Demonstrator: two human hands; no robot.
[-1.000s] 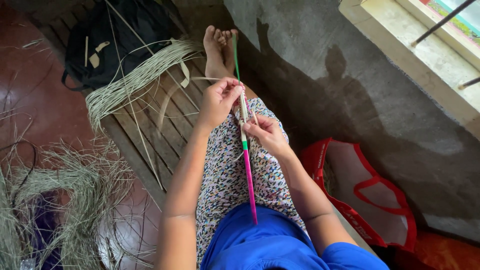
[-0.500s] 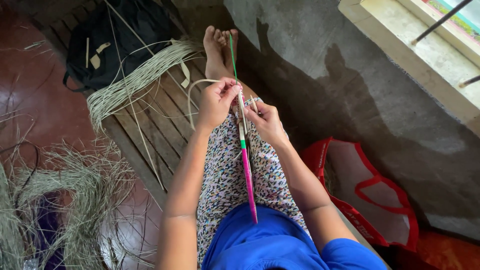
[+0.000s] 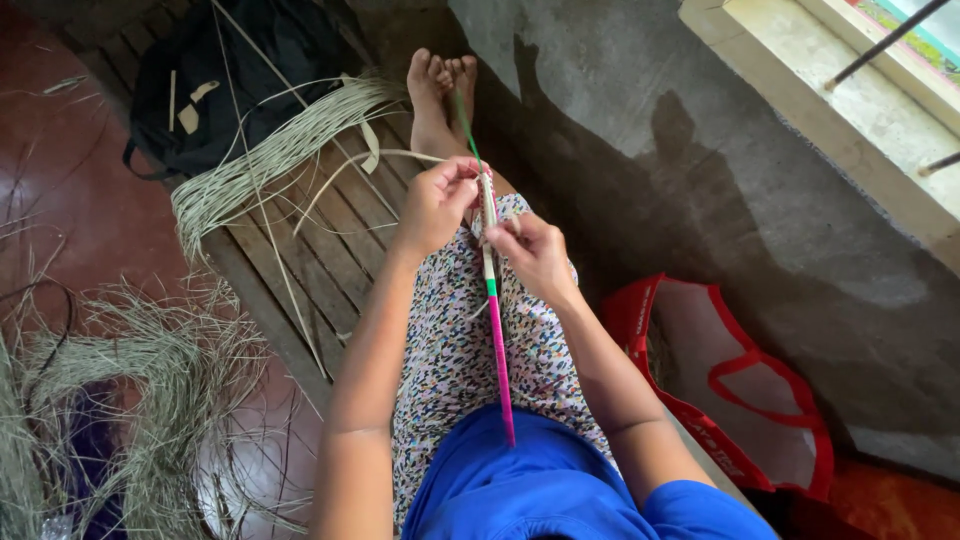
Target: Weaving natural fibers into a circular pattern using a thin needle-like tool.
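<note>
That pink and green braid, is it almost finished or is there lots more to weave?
The pink stretch of the braid, reaching down to the lap, already looks woven. The left hand and right hand are pinching the pale section near its top. Lots seems left: loose green strands stick out above, and a bundle of straw strips lies unused on the slatted bench.

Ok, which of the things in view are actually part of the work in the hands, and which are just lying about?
In the work:
left hand and right hand, both pinching the braided strip
braided strip, pink, green and pale
loose pale strand running to the left hand

Lying about:
bundle of pale strips on the slatted bench
black bag
red bag
heap of dry fibres
</note>
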